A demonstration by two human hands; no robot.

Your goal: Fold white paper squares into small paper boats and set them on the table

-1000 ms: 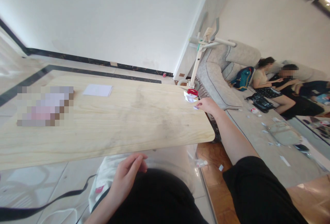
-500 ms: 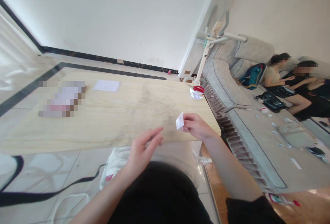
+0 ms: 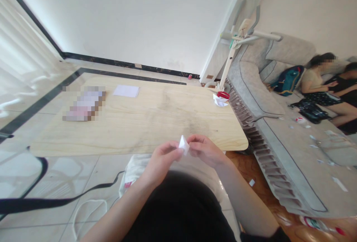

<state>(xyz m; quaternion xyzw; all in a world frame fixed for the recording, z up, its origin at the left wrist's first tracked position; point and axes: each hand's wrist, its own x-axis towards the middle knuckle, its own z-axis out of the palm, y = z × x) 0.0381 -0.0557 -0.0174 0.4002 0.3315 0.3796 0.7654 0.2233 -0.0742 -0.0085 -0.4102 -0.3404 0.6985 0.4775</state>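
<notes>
A small piece of folded white paper point(image 3: 183, 145) is held between my two hands, just over the table's near edge. My left hand point(image 3: 165, 157) pinches it from the left with thumb and fingers. From the right, my right hand point(image 3: 205, 150) grips its other side with the fingertips. The paper stands with a point upward; its finer folds are too small to make out.
On the wooden table point(image 3: 167, 119) lie a white paper stack point(image 3: 126, 90), a blurred-out box-like object point(image 3: 85, 104), red-handled scissors point(image 3: 223, 95) and folded paper point(image 3: 221, 102). Right of it stands a grey sofa point(image 3: 279, 138), with two people point(image 3: 320, 82) seated.
My right hand has brought the folded paper left and down towards me. My left hand has come up and closed on it. The view has shifted slightly.
</notes>
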